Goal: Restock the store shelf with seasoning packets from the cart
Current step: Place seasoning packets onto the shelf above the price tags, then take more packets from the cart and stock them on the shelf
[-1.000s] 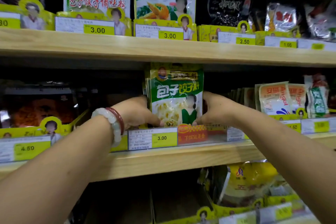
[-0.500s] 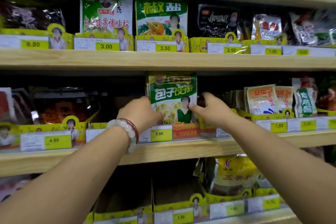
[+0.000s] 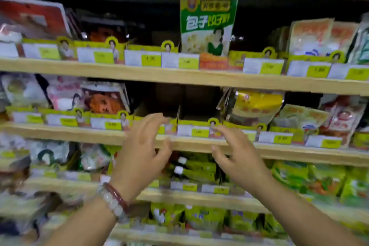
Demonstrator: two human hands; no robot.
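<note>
Both hands let go since half a second ago: green seasoning packet [image 3: 207, 26] now stands upright alone in its shelf [image 3: 179, 78] tray, left hand [image 3: 139, 150] and right hand [image 3: 239, 158] lowered, fingers spread, empty; placement looks done, next packet from cart likely.

Motion blur softens the whole view. Price tags [image 3: 188, 61] below the green seasoning packet [image 3: 207, 24] are unreadable. Packets [image 3: 32, 18] far left of it are smeared. Its lower edge is hidden behind the yellow tray front [image 3: 235, 60]. The cart is out of frame.
</note>
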